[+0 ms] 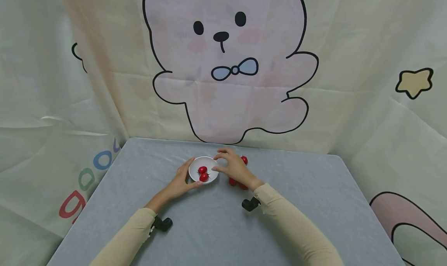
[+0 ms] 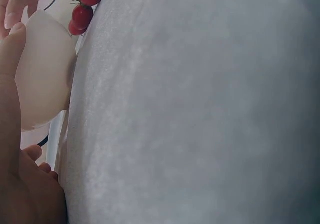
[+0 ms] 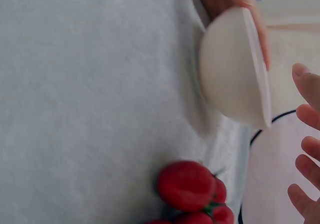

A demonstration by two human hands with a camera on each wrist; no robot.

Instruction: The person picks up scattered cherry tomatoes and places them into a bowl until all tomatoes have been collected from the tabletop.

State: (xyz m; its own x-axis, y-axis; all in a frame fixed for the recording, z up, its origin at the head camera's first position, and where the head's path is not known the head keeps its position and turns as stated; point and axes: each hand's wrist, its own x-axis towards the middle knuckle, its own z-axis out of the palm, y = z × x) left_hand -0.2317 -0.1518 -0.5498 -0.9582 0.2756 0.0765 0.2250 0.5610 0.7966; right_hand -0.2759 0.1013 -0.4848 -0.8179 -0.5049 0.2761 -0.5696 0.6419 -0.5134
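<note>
A small white bowl [image 1: 193, 175] stands on the table with two red cherry tomatoes [image 1: 203, 177] inside. My left hand [image 1: 178, 186] holds the bowl from the left, its thumb at the near rim and its fingers round the far left side. Above the bowl's right rim hovers my right hand [image 1: 234, 167], thumb and fingers parted, with nothing seen between them. In the right wrist view its fingers [image 3: 311, 169] are spread. Several more cherry tomatoes [image 3: 185, 185] with green stems lie on the cloth right of the bowl, partly hidden by the right hand in the head view.
A grey-blue cloth [image 1: 216, 227] covers the table. Behind it hangs a pale curtain [image 1: 349, 103] printed with a bear, and similar curtains flank both sides. A black wrist mount [image 1: 162, 223] sits at the left sleeve, another wrist mount [image 1: 250, 204] at the right.
</note>
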